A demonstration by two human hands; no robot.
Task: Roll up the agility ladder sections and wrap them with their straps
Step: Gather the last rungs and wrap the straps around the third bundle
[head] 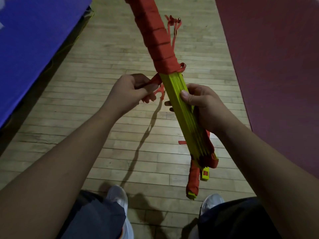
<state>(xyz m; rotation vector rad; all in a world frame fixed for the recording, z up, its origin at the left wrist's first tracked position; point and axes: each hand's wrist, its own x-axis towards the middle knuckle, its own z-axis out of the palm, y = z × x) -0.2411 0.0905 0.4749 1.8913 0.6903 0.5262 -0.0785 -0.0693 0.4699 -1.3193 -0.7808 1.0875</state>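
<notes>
Head view: right hand (200,107) curls round the stacked rungs (183,107), steadying them mid-air over the floor (96,107), so left hand (127,92) can pinch the strap (156,79) taut for winding.

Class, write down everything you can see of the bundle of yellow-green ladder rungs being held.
The rung bundle is a stack of flat yellow-green slats, plastic-looking, held slanting above a wooden floor. Red strap winds tightly round its far half; the middle is bare; two slats stick out at the near end. The right hand grips the bare middle; the left hand pinches the strap.
</notes>
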